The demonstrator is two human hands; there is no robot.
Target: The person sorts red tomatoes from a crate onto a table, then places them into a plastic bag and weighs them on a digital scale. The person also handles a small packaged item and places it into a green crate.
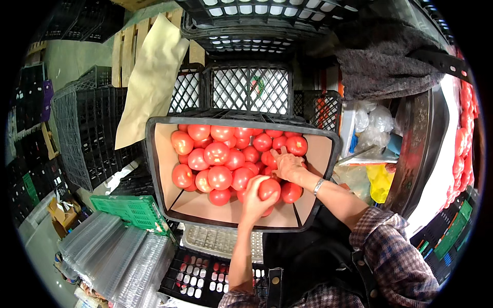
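Observation:
A black plastic crate (154,169) lined with brown cardboard (316,154) stands before me, holding many red tomatoes (217,153). Near its front side my left hand (251,200) grips one tomato (269,188), thumb and fingers wrapped around it. My right hand (288,164) reaches in from the right, fingers spread among the tomatoes at the right end and touching them. Its palm side is hidden from me. A metal bracelet (318,186) circles the right wrist.
Black lattice crates (250,90) stand behind, with a sheet of tan paper (152,81) at the left. Stacked clear plastic trays (119,254) and a green crate (129,211) lie front left. A dark cloth (385,65) hangs above plastic bags (373,123) at right.

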